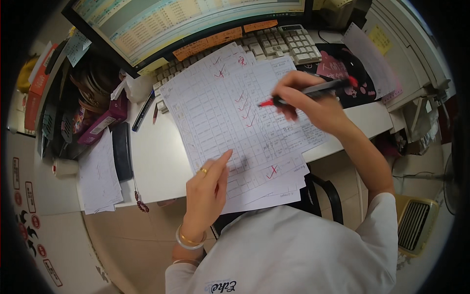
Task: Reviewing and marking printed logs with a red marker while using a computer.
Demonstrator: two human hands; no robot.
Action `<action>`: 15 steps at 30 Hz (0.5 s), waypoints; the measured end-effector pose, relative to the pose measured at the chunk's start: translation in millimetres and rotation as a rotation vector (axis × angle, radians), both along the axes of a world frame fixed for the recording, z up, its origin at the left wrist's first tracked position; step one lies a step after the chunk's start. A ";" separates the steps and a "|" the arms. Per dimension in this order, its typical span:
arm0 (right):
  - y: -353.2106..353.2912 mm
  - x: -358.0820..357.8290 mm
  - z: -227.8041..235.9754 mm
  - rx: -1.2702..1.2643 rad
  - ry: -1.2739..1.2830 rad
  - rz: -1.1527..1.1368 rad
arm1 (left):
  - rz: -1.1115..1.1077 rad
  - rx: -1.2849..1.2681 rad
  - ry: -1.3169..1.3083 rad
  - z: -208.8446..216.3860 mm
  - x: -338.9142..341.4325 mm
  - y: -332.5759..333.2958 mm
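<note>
A stack of printed table sheets (210, 127) lies on the white desk, with several red check marks and crosses on it. My right hand (308, 100) is closed round a black marker pen (330, 86) with red ends. Its red tip points left, near the column of check marks; whether it touches the paper I cannot tell. Lower on the sheets rests my left hand (208, 188), holding nothing. Its index finger is stretched out over the table rows, the other fingers are partly curled, and a ring and bangles show.
Behind the papers are a keyboard (301, 44) and a monitor (196, 24). At left lie a blue pen (143, 111), a dark phone-like slab (122, 152), loose papers (100, 181) and a purple box (104, 121). A dark patterned mat (362, 95) lies right, beside a printer-like machine (416, 63).
</note>
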State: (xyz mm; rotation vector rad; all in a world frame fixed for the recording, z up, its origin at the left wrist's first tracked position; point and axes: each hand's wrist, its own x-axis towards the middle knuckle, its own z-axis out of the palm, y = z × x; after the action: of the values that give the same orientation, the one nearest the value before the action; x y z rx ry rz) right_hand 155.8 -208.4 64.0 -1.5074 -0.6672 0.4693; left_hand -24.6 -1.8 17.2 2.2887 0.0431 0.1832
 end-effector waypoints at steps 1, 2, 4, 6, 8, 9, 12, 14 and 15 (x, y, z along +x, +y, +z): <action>13.0 11.8 -10.2 -0.091 -0.012 -0.046 | -0.019 0.245 -0.268 -5.5 5.5 1.6; 25.2 17.1 -16.0 -0.107 0.035 -0.063 | -0.018 0.243 -0.272 -8.8 7.0 0.4; 41.7 26.0 -30.1 -0.166 -0.003 -0.092 | -0.004 0.462 -0.178 -13.3 8.0 -4.9; 51.5 37.8 -50.8 -0.178 -0.021 -0.097 | -0.003 0.514 -0.136 -17.1 7.1 -4.6; 55.1 40.5 -60.6 -0.192 -0.038 -0.106 | -0.006 0.563 -0.093 -17.8 6.7 -4.7; 55.4 40.3 -63.2 -0.209 -0.041 -0.131 | -0.003 0.558 -0.050 -15.8 6.7 -5.1; 57.5 36.9 -65.5 -0.227 -0.083 -0.148 | -0.002 0.540 -0.019 -16.1 7.0 -4.0; 58.8 35.6 -64.7 -0.226 -0.122 -0.142 | -0.008 0.527 -0.030 -16.5 7.2 -3.1; 59.5 35.4 -64.0 -0.249 -0.161 -0.133 | -0.005 0.518 -0.016 -16.2 7.3 -2.8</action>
State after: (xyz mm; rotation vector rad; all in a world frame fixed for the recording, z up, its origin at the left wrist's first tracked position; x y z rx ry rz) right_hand 191.2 -148.9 0.0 -1.8275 -0.6456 0.3405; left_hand -17.3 -4.5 1.1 2.8029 -0.0212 0.2312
